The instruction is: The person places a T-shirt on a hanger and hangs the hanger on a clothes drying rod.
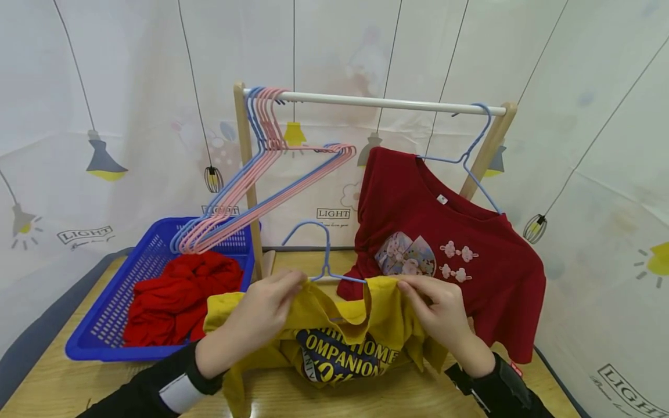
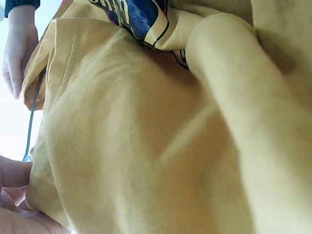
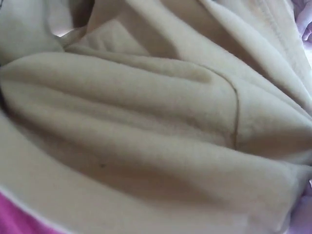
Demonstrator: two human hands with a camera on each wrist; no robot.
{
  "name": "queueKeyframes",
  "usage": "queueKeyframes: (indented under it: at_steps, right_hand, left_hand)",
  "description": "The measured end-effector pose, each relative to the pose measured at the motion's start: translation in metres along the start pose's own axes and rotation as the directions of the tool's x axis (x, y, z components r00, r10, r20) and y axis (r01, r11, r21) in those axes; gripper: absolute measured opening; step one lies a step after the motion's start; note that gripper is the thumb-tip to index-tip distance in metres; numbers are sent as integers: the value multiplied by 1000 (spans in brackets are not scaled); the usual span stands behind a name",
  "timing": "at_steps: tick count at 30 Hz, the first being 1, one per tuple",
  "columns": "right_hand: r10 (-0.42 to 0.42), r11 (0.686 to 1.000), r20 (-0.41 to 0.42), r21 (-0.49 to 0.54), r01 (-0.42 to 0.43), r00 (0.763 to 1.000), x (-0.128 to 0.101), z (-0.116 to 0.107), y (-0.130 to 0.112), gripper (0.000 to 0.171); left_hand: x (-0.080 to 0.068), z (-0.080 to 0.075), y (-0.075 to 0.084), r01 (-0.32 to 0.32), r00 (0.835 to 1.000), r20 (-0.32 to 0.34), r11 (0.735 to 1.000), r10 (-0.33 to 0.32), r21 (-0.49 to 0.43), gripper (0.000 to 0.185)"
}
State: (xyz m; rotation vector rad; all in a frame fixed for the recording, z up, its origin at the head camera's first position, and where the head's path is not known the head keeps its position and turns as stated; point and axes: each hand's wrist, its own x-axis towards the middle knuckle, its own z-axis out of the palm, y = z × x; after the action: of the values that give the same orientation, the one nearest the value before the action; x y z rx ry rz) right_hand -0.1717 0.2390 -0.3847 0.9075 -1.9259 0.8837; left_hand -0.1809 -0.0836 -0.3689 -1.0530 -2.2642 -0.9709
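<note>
A yellow T-shirt (image 1: 334, 334) with a dark blue print hangs between my two hands over the wooden table (image 1: 78, 383). A light blue wire hanger (image 1: 324, 255) sticks up out of its neck opening. My left hand (image 1: 266, 310) grips the left shoulder of the shirt near the hanger's arm. My right hand (image 1: 436, 307) pinches the right shoulder fabric. In the left wrist view the yellow T-shirt (image 2: 146, 136) fills the frame, with the hanger wire (image 2: 30, 126) at the left edge. The right wrist view holds only folds of the yellow T-shirt (image 3: 156, 126).
A wooden rack with a white rail (image 1: 387, 103) stands behind. Several pink and blue hangers (image 1: 261, 174) hang at its left end; a dark red T-shirt (image 1: 444, 244) hangs on a blue hanger at the right. A blue basket (image 1: 112, 307) with red clothes (image 1: 180, 296) sits at left.
</note>
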Motion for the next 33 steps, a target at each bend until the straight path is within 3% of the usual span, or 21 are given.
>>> queueKeyframes:
  at_steps: [8,13,20,27,30,33]
  right_hand:
    - [115,992,150,32,-121,982,1,1,-6,15]
    - [97,995,194,11,-101,976,1,3,-8,30]
    - [76,997,186,-9,-76,980,2,7,-8,36]
    - [74,996,135,-60,-67,988,-2,13,-7,10]
    - [86,994,116,-78,-77,990,-4,14,-6,32]
    - [88,992,87,-100,-79,992,-6,14,-4,40]
  left_hand:
    - [-2,3,0,14,1000,17,1000,-13,-27,22]
    - [-3,4,0,-9,1000,3,999,9,-31,22]
    - [-3,5,2,-23,1000,-3,999,22,-29,17]
    - [0,3,4,-24,999,-26,1000,24,2,9]
    - [1,2,5,-27,999,-46,999,28,27,7]
    - [1,1,4,-37,997,-73,999,40,38,11]
